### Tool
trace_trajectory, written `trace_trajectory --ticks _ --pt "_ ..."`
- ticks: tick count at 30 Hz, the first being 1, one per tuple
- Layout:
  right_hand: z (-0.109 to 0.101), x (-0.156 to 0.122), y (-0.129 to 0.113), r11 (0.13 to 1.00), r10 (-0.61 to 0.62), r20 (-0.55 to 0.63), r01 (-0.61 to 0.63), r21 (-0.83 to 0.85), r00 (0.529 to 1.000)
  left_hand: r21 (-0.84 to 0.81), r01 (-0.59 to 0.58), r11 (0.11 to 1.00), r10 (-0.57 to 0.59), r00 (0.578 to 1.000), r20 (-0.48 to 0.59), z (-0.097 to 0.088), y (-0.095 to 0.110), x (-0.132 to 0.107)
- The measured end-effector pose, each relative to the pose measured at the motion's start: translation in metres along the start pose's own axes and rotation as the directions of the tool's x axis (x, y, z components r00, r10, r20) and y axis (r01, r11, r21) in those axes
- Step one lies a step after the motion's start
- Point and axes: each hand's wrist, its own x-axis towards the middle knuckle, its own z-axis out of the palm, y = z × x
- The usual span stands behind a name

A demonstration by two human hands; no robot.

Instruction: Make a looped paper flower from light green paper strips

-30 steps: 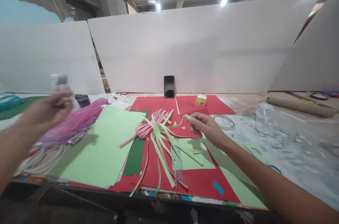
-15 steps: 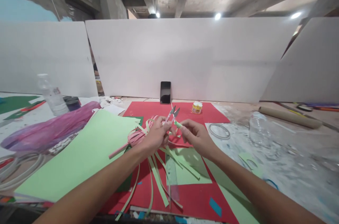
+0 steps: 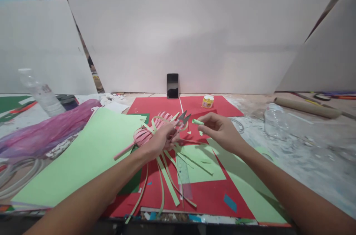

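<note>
My left hand (image 3: 164,136) is closed round a pair of scissors (image 3: 182,118), whose blades stand apart and point up and away. Between the thumb and fingers of my right hand (image 3: 218,129) is a small rolled piece of light green paper (image 3: 197,122), held apart from the blades. A pink paper-strip craft (image 3: 143,135) with a rolled stick handle lies just left of my left hand. Long light green paper strips (image 3: 169,179) fan out below that hand. Red paper (image 3: 205,198) lies underneath, with a clear ruler (image 3: 183,175) on it.
A phone (image 3: 172,86) leans against the white board (image 3: 194,42). A small yellow jar (image 3: 207,101) sits on the red paper. Green sheets (image 3: 80,157), a pink plastic bag (image 3: 52,125) and a bottle (image 3: 41,94) are at left; a cardboard tube (image 3: 306,108) and clear plastic bottle (image 3: 275,120) at right.
My right hand has moved right, carrying the rolled green paper away from the scissors. The camera view has tilted downward.
</note>
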Motion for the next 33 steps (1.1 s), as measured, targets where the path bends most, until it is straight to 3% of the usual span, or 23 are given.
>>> trace_trajectory --ticks 4,11,15,18,21,26,29,33 --pt "-0.004 -0.001 0.004 1.000 0.003 0.003 -0.003 0.005 1.000 0.007 -0.012 1.000 0.012 1.000 -0.019 0.001 -0.007 -0.008" --pt "-0.003 0.002 0.006 0.974 0.027 -0.026 -0.021 0.224 0.999 0.035 0.007 0.999 -0.009 0.998 0.067 -0.001 -0.014 -0.008" --pt "-0.002 0.003 0.012 0.916 0.065 -0.030 -0.047 0.399 0.997 0.119 0.036 0.992 -0.042 0.998 0.046 -0.002 -0.015 -0.010" --pt "0.000 0.003 0.016 0.907 0.084 0.010 -0.081 0.413 0.996 0.273 -0.062 0.960 0.057 0.998 0.027 -0.003 -0.012 -0.012" --pt "0.002 0.003 0.018 0.911 0.088 0.016 -0.087 0.402 0.996 0.507 -0.170 0.845 0.192 0.981 0.011 -0.004 -0.008 -0.014" --pt "-0.001 0.004 0.016 0.913 0.071 -0.029 -0.053 0.405 0.997 0.798 -0.250 0.549 0.298 0.950 0.092 -0.006 0.000 -0.017" --pt "-0.002 0.005 0.015 0.913 0.070 -0.058 -0.041 0.407 0.996 0.899 -0.235 0.369 0.352 0.931 0.099 -0.009 -0.004 -0.015" --pt "-0.003 0.006 0.017 0.912 0.084 -0.073 -0.048 0.407 0.994 0.955 -0.222 0.198 0.391 0.911 0.130 -0.018 -0.012 -0.009"
